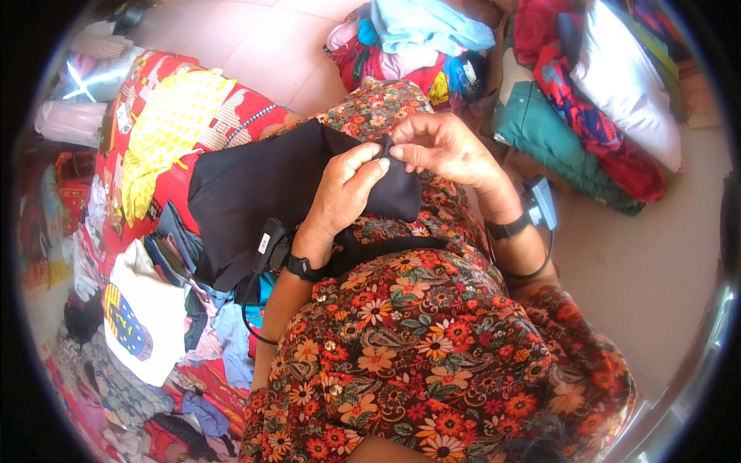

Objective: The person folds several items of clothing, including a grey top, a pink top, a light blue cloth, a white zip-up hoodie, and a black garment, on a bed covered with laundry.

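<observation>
A piece of black cloth lies across my lap, stretching from the heap on the left to between my knees. My left hand pinches a gathered edge of it between thumb and fingers. Close beside, my right hand has its thumb and forefinger closed at the same gathered edge, the other fingers curled. Whether a small thing such as a needle is also in its pinch cannot be made out. The cloth's near corner hangs down below both hands, over my floral dress.
At my left, a red patterned cloth bears a yellow checked cloth, a white printed garment and several mixed clothes. Ahead sits a clothes pile topped with light blue fabric. Right of it are a teal cushion and a white pillow.
</observation>
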### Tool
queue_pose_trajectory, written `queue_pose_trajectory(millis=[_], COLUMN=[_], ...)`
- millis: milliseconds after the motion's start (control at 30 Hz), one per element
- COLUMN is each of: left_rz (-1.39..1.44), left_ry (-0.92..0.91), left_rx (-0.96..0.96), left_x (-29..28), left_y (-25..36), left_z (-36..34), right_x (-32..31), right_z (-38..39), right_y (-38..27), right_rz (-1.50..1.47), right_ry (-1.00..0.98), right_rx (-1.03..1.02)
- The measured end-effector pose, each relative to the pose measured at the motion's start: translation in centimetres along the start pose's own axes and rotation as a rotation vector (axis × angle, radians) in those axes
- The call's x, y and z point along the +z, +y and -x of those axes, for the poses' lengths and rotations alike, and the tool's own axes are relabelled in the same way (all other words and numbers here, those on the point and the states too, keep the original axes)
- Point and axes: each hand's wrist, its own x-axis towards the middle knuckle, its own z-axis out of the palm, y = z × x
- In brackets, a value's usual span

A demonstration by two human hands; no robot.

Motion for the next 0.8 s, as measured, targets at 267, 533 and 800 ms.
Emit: queue_pose_trajectory(millis=[267,533,800], left_rz=[0.055,0.098,0.006], left_ry=[-0.014,-0.047,-0.021], left_rx=[-0.02,-0.019,-0.022], left_x=[-0.05,-0.13,-0.24], left_y=[0.11,0.05,0.15], left_z=[0.13,0.15,0.26], right_x=[-0.01,0.09,0.24], right_z=[-0.1,-0.12,-0.11], right_y=[0.0,-0.18,-0.02], right_rz=[-0.075,0.005,0.044], right_ry=[-0.02,-0.015,-0.012], right_rx=[0.012,0.04,0.0])
